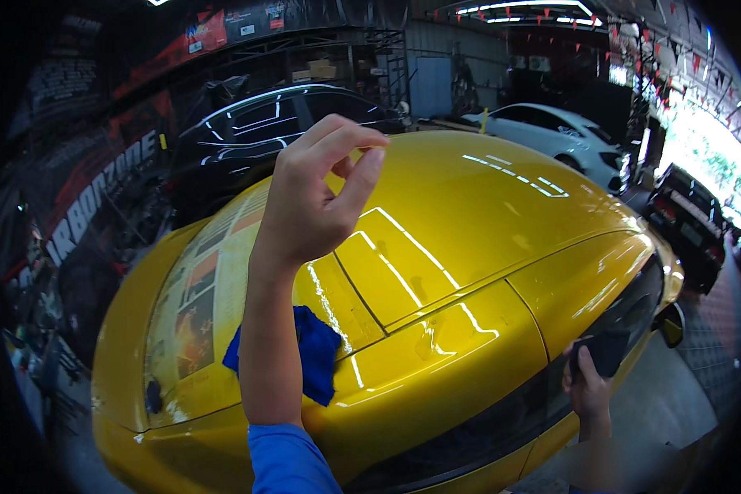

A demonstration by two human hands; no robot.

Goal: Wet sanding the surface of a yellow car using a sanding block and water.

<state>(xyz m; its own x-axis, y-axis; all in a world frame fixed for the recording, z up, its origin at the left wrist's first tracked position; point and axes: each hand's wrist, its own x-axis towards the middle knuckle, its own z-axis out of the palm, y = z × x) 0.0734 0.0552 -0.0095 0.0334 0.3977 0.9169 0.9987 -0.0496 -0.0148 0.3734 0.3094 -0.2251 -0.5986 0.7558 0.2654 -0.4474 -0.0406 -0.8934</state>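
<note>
My left hand (325, 181) is raised above the yellow car (469, 214), fingers curled and thumb close to the index fingertip in a pinch; whatever it might hold is too small to make out. Behind that forearm, a crumpled blue cloth (317, 362) lies on the bodywork. Low on the right, near the car's dark window edge, my right hand (589, 383) grips a dark, flat, rectangular object (609, 350). Patchy, wet-looking film with printed reflections or pictures covers part of the panel at left.
A black car (263, 119) stands behind the yellow one, with a white car (552, 132) further right and another dark vehicle (683, 222) by the bright doorway. A side mirror (671, 325) juts out at right. Dark banners (90, 198) hang along the left wall.
</note>
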